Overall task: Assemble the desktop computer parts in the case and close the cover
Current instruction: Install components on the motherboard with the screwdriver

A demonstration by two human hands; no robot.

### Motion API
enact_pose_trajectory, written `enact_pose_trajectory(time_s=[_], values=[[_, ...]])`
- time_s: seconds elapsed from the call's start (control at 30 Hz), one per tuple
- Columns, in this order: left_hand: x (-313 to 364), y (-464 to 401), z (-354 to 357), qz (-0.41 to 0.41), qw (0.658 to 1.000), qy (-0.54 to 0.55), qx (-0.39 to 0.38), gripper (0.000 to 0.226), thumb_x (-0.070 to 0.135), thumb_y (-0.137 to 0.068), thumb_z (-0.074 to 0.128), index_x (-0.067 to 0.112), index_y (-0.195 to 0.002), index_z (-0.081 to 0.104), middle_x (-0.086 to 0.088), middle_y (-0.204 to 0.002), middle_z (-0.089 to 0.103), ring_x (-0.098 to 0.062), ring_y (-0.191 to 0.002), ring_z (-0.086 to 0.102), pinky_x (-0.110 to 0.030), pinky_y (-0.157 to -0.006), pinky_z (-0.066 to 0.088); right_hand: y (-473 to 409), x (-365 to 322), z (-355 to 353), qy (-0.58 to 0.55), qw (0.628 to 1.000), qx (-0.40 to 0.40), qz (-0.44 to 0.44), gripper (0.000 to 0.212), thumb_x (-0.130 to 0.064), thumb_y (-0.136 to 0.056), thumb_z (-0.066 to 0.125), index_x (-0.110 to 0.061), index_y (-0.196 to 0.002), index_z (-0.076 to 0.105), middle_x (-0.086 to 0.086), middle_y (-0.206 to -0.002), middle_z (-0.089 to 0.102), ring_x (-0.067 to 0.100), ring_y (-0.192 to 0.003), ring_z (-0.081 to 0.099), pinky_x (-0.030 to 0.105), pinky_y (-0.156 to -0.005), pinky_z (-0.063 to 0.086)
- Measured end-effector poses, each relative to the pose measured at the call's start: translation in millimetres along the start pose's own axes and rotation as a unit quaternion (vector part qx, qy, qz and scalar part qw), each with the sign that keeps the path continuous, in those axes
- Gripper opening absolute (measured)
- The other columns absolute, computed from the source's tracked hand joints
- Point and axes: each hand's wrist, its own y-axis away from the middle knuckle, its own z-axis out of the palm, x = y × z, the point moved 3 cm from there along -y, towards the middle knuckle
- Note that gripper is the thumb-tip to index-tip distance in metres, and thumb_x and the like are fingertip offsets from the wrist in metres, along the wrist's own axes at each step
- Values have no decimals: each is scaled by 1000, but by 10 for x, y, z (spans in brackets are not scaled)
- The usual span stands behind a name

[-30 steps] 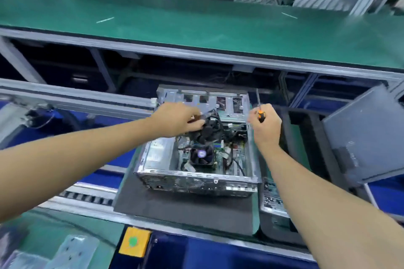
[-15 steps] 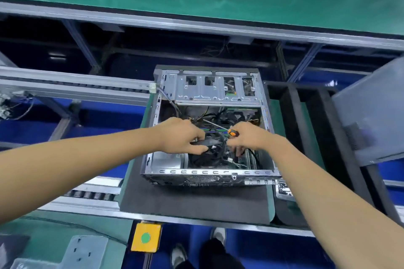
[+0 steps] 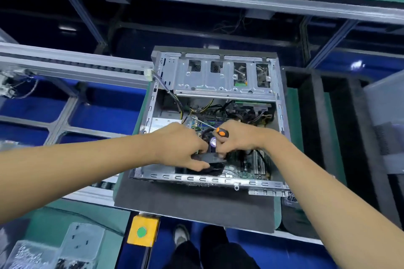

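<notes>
Nearest the person, the left hand (image 3: 183, 150) grips the black cooler fan (image 3: 209, 159) low inside the open case (image 3: 215, 181), which lies on a dark mat (image 3: 192, 201) on the worktop. The right hand (image 3: 236, 137) pinches the fan's far side while keeping an orange-handled screwdriver (image 3: 219, 132) tucked in its fingers. The fan should probably settle squarely over its mounts, cables clear. Beyond sits the drive bay (image 3: 223, 76).

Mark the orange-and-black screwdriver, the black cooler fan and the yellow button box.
Orange-and-black screwdriver (image 3: 222, 133), head view, on the handle.
Black cooler fan (image 3: 211, 158), head view, on its near frame edge.
Yellow button box (image 3: 150, 224), head view, on its yellow face by the green button.
</notes>
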Motion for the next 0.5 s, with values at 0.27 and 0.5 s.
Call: enact_pose_trajectory(time_s=[0.27, 0.5], values=[[110, -38, -19, 55, 994, 9, -90, 51, 70, -97, 37, 23, -88, 52, 6, -61, 41, -22, -60, 44, -32, -51, 28, -12, -54, 86, 37, 997, -69, -15, 52, -2, -68, 77, -21, -58, 31, 31, -69, 54, 18, -57, 45, 26, -49, 28], [71, -181, 49, 61, 966, 147, -204, 40, 72, -90, 49, 33, -86, 57, 19, -65, 55, 1, -60, 47, -25, -54, 31, -43, 2, 203, -55, 988, -139, -40, 41, -6, -78, 65, -20, -67, 28, 6, -71, 75, 29, -83, 77, 30, -60, 50]])
